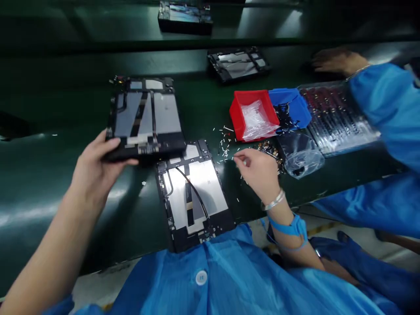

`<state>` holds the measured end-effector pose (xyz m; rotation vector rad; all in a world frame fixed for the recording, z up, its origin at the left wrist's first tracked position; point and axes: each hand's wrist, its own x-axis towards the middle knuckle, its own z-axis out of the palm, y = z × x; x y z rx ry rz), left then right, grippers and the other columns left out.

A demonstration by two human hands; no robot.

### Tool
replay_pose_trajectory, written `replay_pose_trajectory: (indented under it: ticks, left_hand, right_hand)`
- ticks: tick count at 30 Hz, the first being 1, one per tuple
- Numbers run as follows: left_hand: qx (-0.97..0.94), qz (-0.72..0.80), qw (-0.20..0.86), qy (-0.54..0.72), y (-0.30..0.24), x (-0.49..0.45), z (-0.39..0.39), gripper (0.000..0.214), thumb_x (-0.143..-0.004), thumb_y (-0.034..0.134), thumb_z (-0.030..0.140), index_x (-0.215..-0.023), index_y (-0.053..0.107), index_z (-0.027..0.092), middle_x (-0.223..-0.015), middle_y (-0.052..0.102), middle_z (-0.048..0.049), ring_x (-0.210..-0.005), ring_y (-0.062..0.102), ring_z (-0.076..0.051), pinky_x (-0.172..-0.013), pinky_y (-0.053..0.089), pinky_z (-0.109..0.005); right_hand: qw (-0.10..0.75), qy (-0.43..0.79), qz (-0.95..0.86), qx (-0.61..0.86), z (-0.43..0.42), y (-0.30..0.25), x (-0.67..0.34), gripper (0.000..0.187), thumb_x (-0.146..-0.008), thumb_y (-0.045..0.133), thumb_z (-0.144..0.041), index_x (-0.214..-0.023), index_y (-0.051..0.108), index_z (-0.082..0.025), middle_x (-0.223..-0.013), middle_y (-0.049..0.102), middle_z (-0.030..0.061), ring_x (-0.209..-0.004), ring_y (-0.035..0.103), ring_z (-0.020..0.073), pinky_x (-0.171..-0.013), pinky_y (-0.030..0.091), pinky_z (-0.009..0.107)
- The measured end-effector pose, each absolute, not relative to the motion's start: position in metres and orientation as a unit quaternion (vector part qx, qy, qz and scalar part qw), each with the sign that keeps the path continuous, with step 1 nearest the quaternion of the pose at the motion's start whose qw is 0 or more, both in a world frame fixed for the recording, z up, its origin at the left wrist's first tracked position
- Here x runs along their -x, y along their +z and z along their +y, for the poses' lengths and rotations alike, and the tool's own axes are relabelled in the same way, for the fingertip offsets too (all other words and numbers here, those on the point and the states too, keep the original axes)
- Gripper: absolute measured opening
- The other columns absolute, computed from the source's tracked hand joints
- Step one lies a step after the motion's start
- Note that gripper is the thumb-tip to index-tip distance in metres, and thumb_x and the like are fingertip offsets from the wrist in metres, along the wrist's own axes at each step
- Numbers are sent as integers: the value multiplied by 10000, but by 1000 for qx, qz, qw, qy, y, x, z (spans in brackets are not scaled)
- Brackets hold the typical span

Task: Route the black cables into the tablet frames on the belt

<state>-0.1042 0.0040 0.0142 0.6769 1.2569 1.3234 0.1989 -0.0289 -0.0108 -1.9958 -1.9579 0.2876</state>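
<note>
My left hand (95, 168) grips an opened tablet (149, 116) by its near left corner, fingers under it and thumb on top. That tablet is lifted and shows its silver inside, dark ribbon cables and a black near edge. Below and to the right, a second opened tablet (197, 192) lies on the bench against my blue smock. My right hand (257, 170) is closed in a pinch beside scattered small white pieces (225, 151); whatever its fingertips hold is too small to make out. Small metallic parts (271, 151) lie just behind that hand.
A red bin (238, 116) holds a bag of white pieces; a blue bin (303, 109) holds black parts. Beside them are a clear bag (302, 157) and a plastic tray (341, 118) of components. Another tablet (239, 63) lies farther back. A co-worker's hand (337, 61) reaches in from the right.
</note>
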Motion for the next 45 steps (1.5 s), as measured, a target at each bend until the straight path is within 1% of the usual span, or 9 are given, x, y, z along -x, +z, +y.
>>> replay_pose_trajectory:
  ticks: [6, 10, 13, 17, 23, 31, 35, 42, 45]
  left_hand:
    - [-234, 611, 495, 571, -4, 118, 127, 197, -822, 474, -3, -793, 452, 191, -807, 628, 44, -953, 579, -115, -823, 565, -311]
    - [-248, 638, 454, 571, -13, 129, 162, 205, -812, 461, -29, -846, 447, 173, -1012, 614, 9, -1085, 544, -143, -1004, 463, -413]
    - [-285, 667, 348, 594, -24, 127, 161, 425, -699, 565, -91, -1044, 464, 135, -1288, 517, 0, -1273, 396, -170, -1151, 263, -410]
    - [-482, 610, 274, 567, -32, 93, 123, 530, -672, 632, -66, -1161, 540, 116, -1280, 575, -36, -1232, 464, -195, -1099, 333, -365]
    - [-665, 415, 421, 458, -19, 19, 48, 286, -797, 559, 86, -1051, 661, 169, -1211, 649, -74, -1145, 582, -212, -869, 505, -314]
    - [-540, 466, 610, 346, -21, -34, 17, 329, -756, 653, 85, -1084, 653, 111, -1111, 690, -137, -961, 664, -207, -836, 535, -332]
    - [-510, 436, 667, 324, -22, -40, 13, 211, -809, 621, 157, -1001, 684, 93, -875, 735, -114, -758, 698, -191, -638, 565, -273]
    - [-504, 402, 682, 346, -16, -32, 15, 185, -809, 588, 244, -855, 706, 109, -671, 691, -62, -564, 634, -145, -492, 515, -215]
    - [-508, 394, 679, 355, -14, -31, 13, 179, -783, 618, 263, -848, 708, 122, -654, 679, -53, -596, 645, -161, -480, 492, -210]
  right_hand:
    - [-93, 36, -743, 661, -16, -7, -169, 198, -872, 492, -105, -920, 684, -103, -948, 704, 158, -935, 654, 261, -619, 410, 300]
    - [-152, 37, -738, 657, -11, -2, -162, 271, -864, 423, -27, -931, 678, -88, -933, 702, 171, -912, 665, 245, -577, 384, 288]
    - [-148, 38, -739, 657, -12, -2, -168, 220, -880, 461, -93, -909, 678, -108, -911, 705, 156, -897, 667, 246, -589, 392, 290]
    - [-132, 28, -735, 664, -17, -2, -172, 164, -883, 524, -198, -901, 671, -126, -940, 701, 148, -931, 657, 263, -624, 411, 302]
    - [-170, 32, -734, 657, -11, -2, -164, 207, -862, 470, -76, -905, 671, -100, -912, 708, 160, -864, 676, 245, -581, 355, 296]
    - [87, -62, -709, 697, -23, -9, -184, 107, -812, 571, -157, -741, 650, -167, -707, 683, 41, -686, 633, 173, -581, 357, 261]
    - [218, -86, -752, 616, -37, -5, -176, 180, -852, 547, -165, -690, 624, -180, -628, 633, 7, -600, 580, 139, -570, 379, 249]
    - [338, -65, -761, 550, -31, 7, -172, 178, -914, 533, -184, -952, 704, -154, -827, 732, 70, -753, 647, 165, -696, 507, 282]
    - [347, -73, -767, 535, -26, 8, -175, 215, -919, 507, -163, -901, 721, -168, -813, 732, 75, -743, 645, 167, -694, 522, 301]
